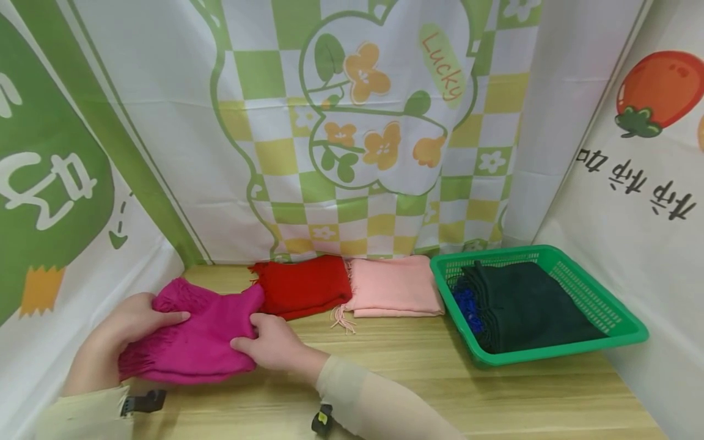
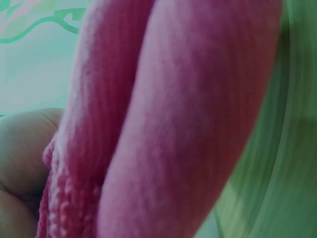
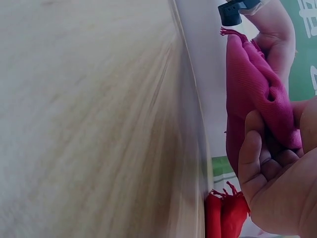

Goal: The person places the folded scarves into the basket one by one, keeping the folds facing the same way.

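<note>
With fingers (image 3: 251,148) bent and closed against the fabric, grips a folded magenta cloth (image 1: 206,336) at two ends. Takes its left end in the left hand (image 1: 137,318), thumb (image 1: 178,317) laid on top (cannot tell exactly how far bent underneath, being hidden by the cloth). Pinches its right end in the right hand (image 1: 277,345), between thumb and curled fingers. Holds it raised off the wooden table (image 1: 396,379), at the near left of the scene.

Find farther back a folded red cloth (image 1: 308,284), fringed at its left end and partly covered from view by the magenta one. Find next, to the right and touching it, a folded pink cloth (image 1: 396,287), with loose strands at its near left corner. See at far right a green basket (image 1: 555,352), just beside the pink cloth, holding a dark green cloth (image 1: 533,305) with blue tassels (image 1: 467,305) at left.
</note>
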`<control>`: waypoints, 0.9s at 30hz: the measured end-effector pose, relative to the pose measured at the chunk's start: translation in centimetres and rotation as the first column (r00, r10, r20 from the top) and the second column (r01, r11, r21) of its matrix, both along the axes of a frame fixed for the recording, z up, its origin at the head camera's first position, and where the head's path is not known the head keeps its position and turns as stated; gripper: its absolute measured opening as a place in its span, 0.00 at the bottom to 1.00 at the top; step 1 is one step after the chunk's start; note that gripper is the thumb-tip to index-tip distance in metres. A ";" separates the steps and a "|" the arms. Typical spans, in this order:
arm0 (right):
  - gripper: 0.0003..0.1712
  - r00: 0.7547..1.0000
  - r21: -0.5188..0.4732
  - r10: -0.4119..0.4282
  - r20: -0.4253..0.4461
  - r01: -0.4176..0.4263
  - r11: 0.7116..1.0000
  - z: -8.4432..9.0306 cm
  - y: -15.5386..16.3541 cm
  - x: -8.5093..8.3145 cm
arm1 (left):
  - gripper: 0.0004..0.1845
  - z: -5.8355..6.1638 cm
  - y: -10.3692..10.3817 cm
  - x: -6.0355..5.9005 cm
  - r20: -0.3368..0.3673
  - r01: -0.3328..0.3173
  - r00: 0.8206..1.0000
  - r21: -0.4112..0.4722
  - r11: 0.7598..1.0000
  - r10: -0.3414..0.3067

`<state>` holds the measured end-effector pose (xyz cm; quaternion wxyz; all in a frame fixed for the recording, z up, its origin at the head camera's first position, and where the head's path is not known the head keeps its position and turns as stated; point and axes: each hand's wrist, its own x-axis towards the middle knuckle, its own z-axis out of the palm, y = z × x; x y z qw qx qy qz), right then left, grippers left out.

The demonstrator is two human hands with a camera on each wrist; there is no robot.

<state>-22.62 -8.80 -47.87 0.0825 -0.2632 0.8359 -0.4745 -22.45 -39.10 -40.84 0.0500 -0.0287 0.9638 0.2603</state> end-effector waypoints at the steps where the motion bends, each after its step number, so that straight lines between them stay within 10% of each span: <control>1: 0.21 1.000 -0.002 -0.001 -0.004 0.001 1.000 0.0 0.1 0.0 | 0.34 0.0 0.0 0.0 -0.001 -0.001 1.000 0.001 1.000 0.001; 27: 0.18 0.999 -0.037 -0.016 -0.049 0.014 0.999 -0.3 3.3 -2.1 | 0.25 -0.7 2.4 -0.6 -0.008 0.046 0.999 0.241 0.969 -0.046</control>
